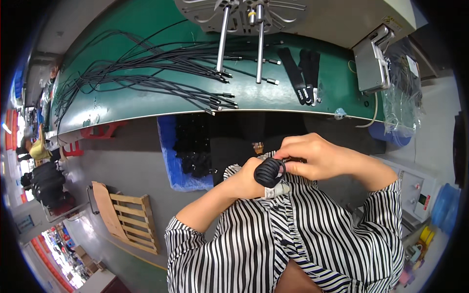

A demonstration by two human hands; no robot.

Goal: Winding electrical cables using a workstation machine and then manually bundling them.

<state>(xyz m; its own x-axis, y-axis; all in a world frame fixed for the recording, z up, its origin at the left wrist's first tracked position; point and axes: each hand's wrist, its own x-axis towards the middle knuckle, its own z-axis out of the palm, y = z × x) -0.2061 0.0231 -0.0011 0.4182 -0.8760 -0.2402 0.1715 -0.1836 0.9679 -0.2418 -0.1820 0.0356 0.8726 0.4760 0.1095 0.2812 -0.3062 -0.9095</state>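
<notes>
Two hands meet on the near side of the green table [337,73]: the left hand [244,181] grips a coiled black cable [266,174], while the right hand [312,156] pinches at its edge. If the left grip slackened, the loops would probably spring apart. Below the table's front edge sits a blue bin [168,166]. Black straps [291,71] lie on the table's right part, loose cables [166,58] on its left; metal rods [223,41] over its middle could hinder reaching the cable ends.
</notes>
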